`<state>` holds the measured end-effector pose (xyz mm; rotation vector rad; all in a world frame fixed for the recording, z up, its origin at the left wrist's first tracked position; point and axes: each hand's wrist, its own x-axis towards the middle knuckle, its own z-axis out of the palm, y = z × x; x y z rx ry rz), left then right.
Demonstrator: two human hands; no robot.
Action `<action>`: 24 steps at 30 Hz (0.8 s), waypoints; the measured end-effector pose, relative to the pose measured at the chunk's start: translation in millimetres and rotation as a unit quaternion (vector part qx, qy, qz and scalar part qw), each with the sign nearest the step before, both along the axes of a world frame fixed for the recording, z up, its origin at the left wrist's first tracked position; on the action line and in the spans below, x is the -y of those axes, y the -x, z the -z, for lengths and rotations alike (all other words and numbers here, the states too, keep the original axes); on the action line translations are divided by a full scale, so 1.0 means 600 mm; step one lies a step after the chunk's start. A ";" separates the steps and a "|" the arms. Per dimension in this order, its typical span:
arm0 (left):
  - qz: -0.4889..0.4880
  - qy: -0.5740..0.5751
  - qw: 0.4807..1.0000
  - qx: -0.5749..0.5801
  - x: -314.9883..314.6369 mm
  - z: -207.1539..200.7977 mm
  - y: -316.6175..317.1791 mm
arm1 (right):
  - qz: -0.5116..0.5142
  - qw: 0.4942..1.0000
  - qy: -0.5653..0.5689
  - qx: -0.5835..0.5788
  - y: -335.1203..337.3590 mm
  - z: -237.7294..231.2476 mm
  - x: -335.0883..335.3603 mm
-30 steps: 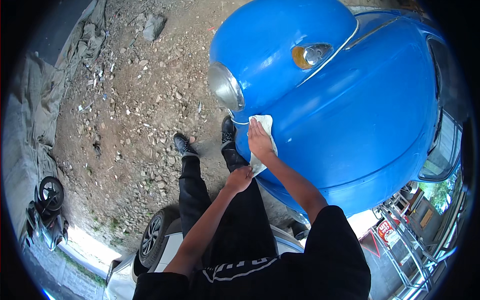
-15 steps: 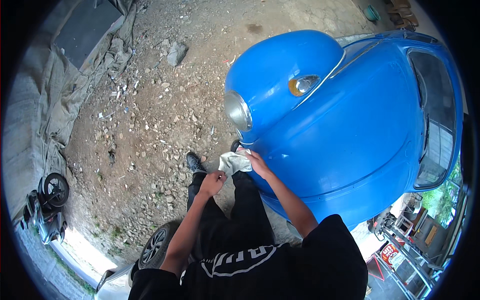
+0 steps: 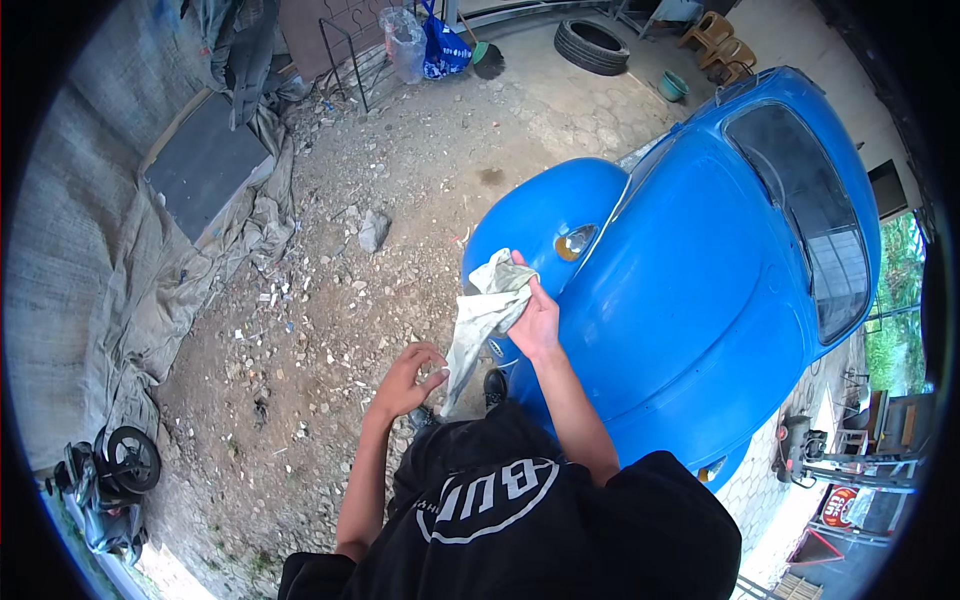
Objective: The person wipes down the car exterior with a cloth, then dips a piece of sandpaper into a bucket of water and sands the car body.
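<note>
A pale, crumpled cloth (image 3: 490,305) hangs from my right hand (image 3: 536,318), which grips its bunched upper part in front of the blue car's fender. The cloth's loose end trails down toward my shoes. Just left of that hanging end is my left hand (image 3: 410,380), its fingers curved and apart with nothing in them. The blue car (image 3: 680,290) with a rounded hood stands close on my right. On its near fender sits an amber and clear turn signal (image 3: 574,243), partly beside the cloth. The fender's headlight is hidden behind the cloth and hand.
Rough gravel ground (image 3: 300,370) with a larger rock (image 3: 374,231) spreads to the left. A motorcycle (image 3: 105,490) is at the lower left, a grey tarp (image 3: 120,290) along the left wall. At the back are a loose tire (image 3: 592,47), a green bucket (image 3: 673,86) and stacked chairs (image 3: 712,40).
My right hand has lifted the cloth higher, and it now hangs down. The left hand has come off the cloth and spread its fingers. My view has tilted up, showing more background.
</note>
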<state>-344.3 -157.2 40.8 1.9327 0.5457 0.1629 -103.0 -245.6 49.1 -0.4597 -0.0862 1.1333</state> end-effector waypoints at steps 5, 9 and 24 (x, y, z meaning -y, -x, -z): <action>-0.207 0.055 0.971 0.102 -0.054 -0.039 0.021 | -0.111 0.983 0.100 0.105 0.101 -0.013 -0.045; -0.208 0.118 0.958 0.158 -0.089 -0.003 0.045 | -0.091 0.943 0.139 0.288 0.187 -0.006 -0.088; -0.133 0.062 0.974 0.171 -0.256 -0.012 -0.072 | 0.007 0.837 0.269 0.477 0.159 0.023 -0.159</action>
